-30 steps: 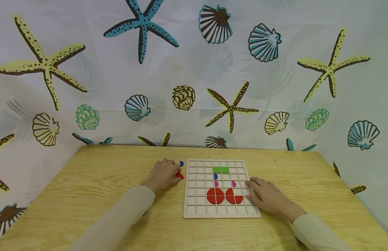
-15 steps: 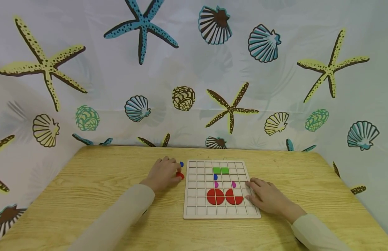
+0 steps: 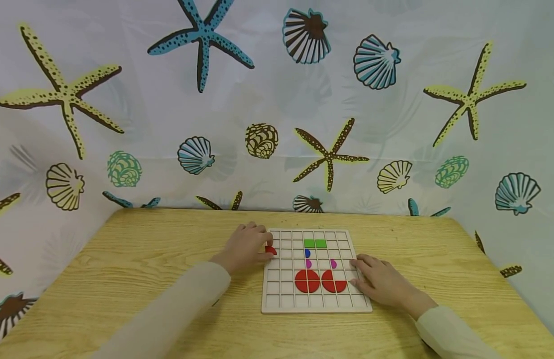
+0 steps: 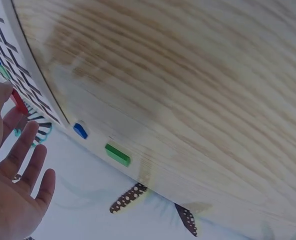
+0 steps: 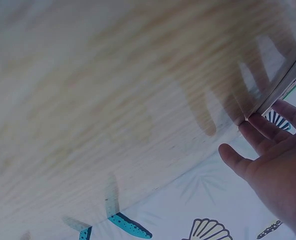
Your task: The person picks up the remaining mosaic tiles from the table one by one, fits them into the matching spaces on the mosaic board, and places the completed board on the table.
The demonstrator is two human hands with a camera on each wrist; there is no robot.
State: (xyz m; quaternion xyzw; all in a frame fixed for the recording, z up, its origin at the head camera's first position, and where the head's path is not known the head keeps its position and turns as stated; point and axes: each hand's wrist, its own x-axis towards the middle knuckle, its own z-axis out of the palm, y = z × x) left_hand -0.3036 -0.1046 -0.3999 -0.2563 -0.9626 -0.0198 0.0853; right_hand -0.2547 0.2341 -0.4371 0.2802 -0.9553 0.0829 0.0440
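Between thumb and fingers my left hand (image 3: 245,248) pinches a red quarter-circle piece (image 3: 271,251), over the left edge of a white gridded board (image 3: 272,301). The left wrist view also shows this red piece (image 4: 19,103) at the thumb tip. On the board lie a full red disc (image 3: 307,281) of quarter pieces, a red disc with its upper right quarter open (image 3: 334,285), two green squares (image 3: 321,244), a blue half-circle (image 3: 307,253) and two magenta half-circles (image 3: 334,264). My right hand (image 3: 384,281) rests with extended fingers on the board's right edge.
Left of the board, a small blue piece (image 4: 80,131) and a green block (image 4: 118,154) lie on the wooden table (image 3: 169,234); the left hand hides them in the head view. A shell-patterned cloth (image 3: 241,174) rises behind the table.
My left hand has moved right with the red piece, from the table beside the board to over its left edge. It now covers the loose blue piece. The right hand has stayed put.
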